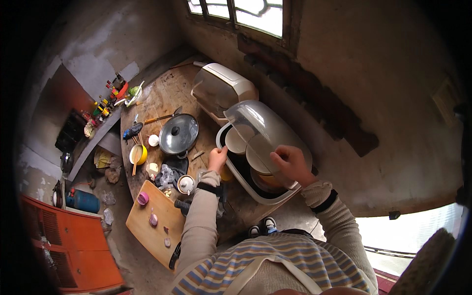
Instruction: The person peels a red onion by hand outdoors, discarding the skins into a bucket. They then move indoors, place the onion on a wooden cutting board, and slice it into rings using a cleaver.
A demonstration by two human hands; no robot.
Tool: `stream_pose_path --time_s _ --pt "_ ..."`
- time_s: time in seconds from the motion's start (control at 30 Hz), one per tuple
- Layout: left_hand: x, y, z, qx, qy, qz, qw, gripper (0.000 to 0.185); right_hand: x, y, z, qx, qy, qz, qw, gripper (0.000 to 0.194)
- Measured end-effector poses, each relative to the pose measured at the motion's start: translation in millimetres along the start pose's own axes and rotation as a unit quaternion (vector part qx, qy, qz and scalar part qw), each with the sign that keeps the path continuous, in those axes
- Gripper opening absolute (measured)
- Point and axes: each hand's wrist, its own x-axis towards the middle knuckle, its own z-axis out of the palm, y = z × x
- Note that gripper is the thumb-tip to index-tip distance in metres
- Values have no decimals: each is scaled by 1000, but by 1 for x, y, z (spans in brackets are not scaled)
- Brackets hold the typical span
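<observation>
A dish box (241,183) with a pale rim and dark inside stands on the wooden table. Its clear domed lid (274,121) is raised on the wall side. Round pale bowls or plates (258,155) rest inside, stacked near the right end. My left hand (217,159) is at the box's near rim, thumb towards it; whether it grips the rim is unclear. My right hand (291,164) has curled fingers at the lid's near edge, over the dishes; its grip cannot be made out for certain.
A second lidded box (225,86) stands behind. Left lie a lidded pan (179,134), a yellow bowl with chopsticks (138,154), a white lidded jar (186,184), and a cutting board (147,236) with cut onion pieces (153,220). A gas cylinder (83,201) stands beyond.
</observation>
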Motion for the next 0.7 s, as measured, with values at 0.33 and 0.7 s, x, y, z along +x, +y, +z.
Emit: stream_pose_path --time_s 0.33,0.7 --pt "35 37 18 366 2 -18 930 47 8 20 -14 47 -22 -38 998 19" --pt "-73 75 -109 399 195 8 896 41 -3 6 3 6 -92 -102 991 16"
